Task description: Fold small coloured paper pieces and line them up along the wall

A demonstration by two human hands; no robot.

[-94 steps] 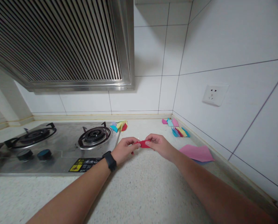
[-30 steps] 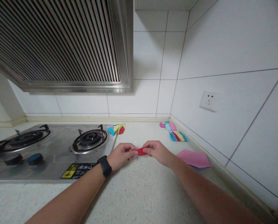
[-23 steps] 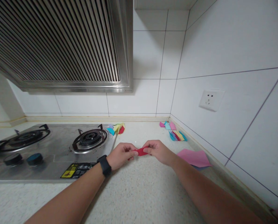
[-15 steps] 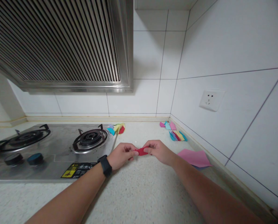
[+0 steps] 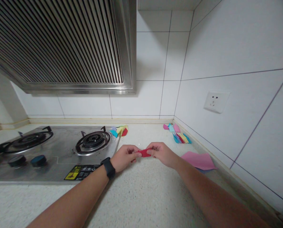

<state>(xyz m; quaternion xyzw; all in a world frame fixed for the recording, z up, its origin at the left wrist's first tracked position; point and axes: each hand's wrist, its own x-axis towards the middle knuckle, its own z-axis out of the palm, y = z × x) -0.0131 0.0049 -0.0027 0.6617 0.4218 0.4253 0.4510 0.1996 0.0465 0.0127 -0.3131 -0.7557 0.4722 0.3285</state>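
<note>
Right of the gas hob [image 5: 65,148], I see the red folded paper [image 5: 145,153]: the left hand [image 5: 127,157] pinches one end between thumb and fingers, the right hand [image 5: 160,154] pinches the other. Folded coloured papers [image 5: 121,129] lie at the hob's far right corner; a pink paper sheet [image 5: 199,160] lies well to its right.

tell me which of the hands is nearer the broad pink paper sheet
Right. The right hand is left of the broad pink paper sheet; the left hand is farther left, across the small red paper piece.
</note>
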